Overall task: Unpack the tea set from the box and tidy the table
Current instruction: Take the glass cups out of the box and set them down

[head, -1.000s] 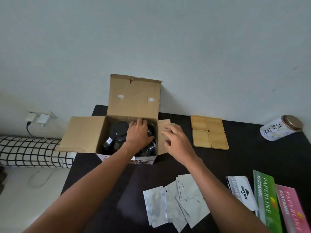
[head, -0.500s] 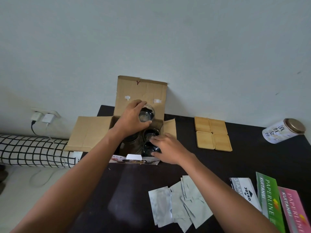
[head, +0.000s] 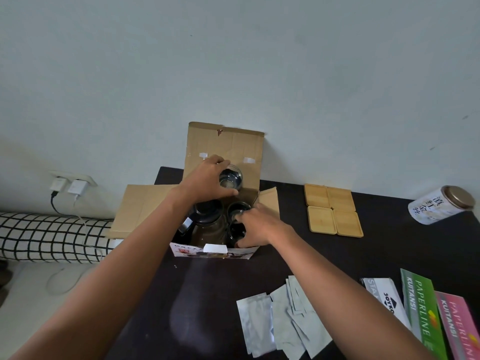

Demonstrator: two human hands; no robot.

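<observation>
- Head view, left hand (head: 205,184): fingers and thumb are curled round a clear glass cup (head: 230,177), held above the open top of the cardboard box (head: 223,152) with its mouth tipped toward the camera.
- Right hand (head: 259,226): palm down over the right side of the box, fingertips bent onto the rim of a second glass cup (head: 237,209) that sits inside; whether the grasp is closed on it cannot be told.
- Box interior: a dark-lidded teapot (head: 207,216) stands left of the cups; another dark cup lies partly hidden beneath the right hand.
- Box: its flaps are spread open, the rear flap upright against the wall, and it stands at the back left of the dark table (head: 285,258).
- Right of the box: four wooden coasters (head: 333,210) lie in a two-by-two square; farther right a tea tin (head: 439,205) lies on its side.
- Near edge: silver sachets (head: 280,326) lie scattered, with green and pink booklets (head: 439,315) beside them.
</observation>
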